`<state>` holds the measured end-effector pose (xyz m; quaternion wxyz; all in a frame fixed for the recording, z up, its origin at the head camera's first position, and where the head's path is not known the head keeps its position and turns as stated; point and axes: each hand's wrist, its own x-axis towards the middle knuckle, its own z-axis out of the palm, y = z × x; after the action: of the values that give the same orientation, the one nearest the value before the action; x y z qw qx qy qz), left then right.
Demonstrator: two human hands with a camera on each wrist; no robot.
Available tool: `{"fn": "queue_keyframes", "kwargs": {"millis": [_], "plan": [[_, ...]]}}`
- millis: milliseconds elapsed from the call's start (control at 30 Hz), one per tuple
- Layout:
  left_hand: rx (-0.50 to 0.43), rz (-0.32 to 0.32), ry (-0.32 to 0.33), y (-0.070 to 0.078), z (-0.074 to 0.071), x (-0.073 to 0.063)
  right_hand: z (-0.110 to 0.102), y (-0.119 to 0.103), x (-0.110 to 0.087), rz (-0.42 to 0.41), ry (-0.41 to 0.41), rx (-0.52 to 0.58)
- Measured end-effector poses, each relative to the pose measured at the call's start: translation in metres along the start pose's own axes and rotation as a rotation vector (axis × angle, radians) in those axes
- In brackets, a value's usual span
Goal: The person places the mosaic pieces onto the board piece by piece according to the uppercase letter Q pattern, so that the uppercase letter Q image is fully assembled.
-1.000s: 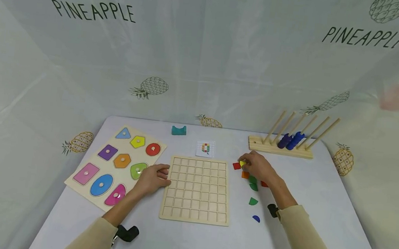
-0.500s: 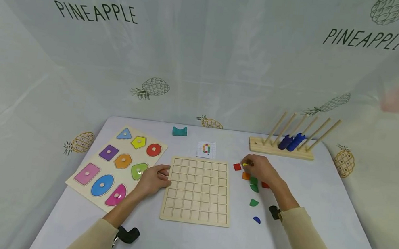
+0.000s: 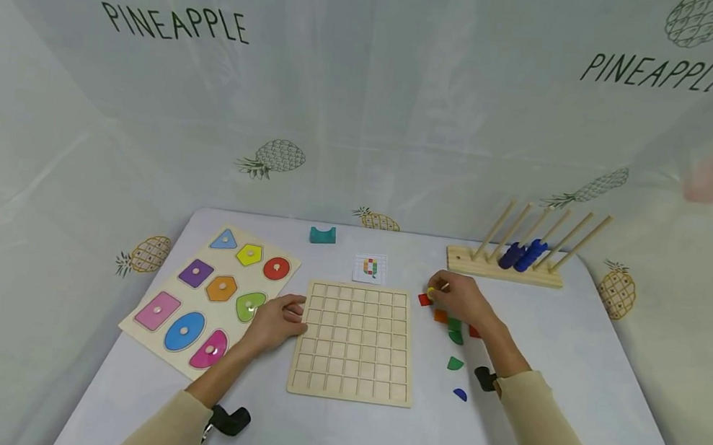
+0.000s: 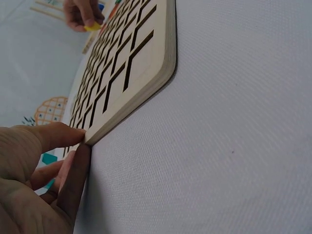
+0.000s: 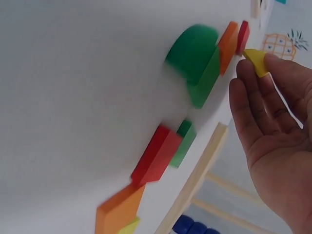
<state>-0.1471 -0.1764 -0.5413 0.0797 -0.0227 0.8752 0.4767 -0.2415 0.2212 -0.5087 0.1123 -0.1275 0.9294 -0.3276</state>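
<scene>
My right hand [image 3: 461,296] pinches a small yellow piece [image 5: 257,61] between thumb and fingertips, just above the table. Close below it lies a red square [image 3: 424,300]. Orange [image 3: 441,316] and green pieces [image 3: 456,337] lie around and under that hand, partly hidden by it in the head view. My left hand [image 3: 275,323] holds the left edge of the square wooden grid board [image 3: 354,343], thumb and fingertips at its rim in the left wrist view. All the board's visible cells are bare wood. A small card [image 3: 370,268] with a coloured pattern lies just beyond the board.
A shape-puzzle board [image 3: 205,301] lies at the left, partly behind my left forearm. At the back right stands a wooden peg rack [image 3: 505,266] with blue beads. A teal block [image 3: 322,235] sits at the back; a blue piece [image 3: 460,394] lies near the right sleeve.
My right hand stays over the pieces while the yellow piece turns in its fingers, coming back into clearer sight beside the red square. My left hand keeps its place at the board's edge.
</scene>
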Motion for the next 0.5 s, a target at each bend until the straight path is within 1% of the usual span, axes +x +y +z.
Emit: {"fn": "queue_keyframes", "kwargs": {"millis": [267,433,500], "plan": [[-0.004,0.001,0.002,0.001,0.0,-0.001,0.019,-0.016,0.011,-0.026,0.01,0.115],[-0.004,0.004,0.001,0.002,0.0,-0.002,0.031,-0.03,0.017,-0.083,0.018,0.153],[0.001,0.006,0.003,0.002,0.0,-0.003,0.036,-0.037,0.019,-0.094,0.019,0.175]]}}
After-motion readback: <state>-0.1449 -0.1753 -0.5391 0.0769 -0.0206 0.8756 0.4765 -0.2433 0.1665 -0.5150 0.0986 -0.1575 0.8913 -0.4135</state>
